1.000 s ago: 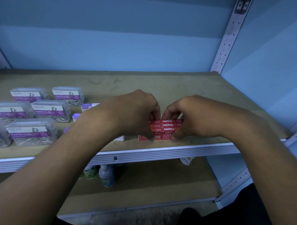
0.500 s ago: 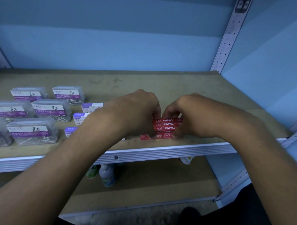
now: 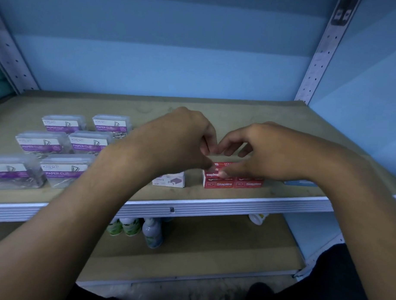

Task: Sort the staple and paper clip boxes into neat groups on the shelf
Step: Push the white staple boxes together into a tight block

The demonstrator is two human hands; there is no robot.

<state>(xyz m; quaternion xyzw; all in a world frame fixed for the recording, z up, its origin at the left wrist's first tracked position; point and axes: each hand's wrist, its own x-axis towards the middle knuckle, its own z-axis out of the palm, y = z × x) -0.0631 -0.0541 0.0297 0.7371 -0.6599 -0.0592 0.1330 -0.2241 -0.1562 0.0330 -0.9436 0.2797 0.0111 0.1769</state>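
My left hand (image 3: 181, 138) and right hand (image 3: 257, 152) both had a curled-finger grip on the red staple boxes (image 3: 233, 181), which sat near the shelf (image 3: 213, 199) front edge, long axes running left-right, labels facing me.

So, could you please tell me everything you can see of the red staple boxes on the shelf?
The red staple boxes are small cardboard packs printed "Staples" in white, pressed together in a tight block near the front edge of the shelf. Two front faces show side by side; how many lie behind is hidden. The left hand and right hand both reach over the block, fingertips touching its top. A white and purple box sits apart to the left.
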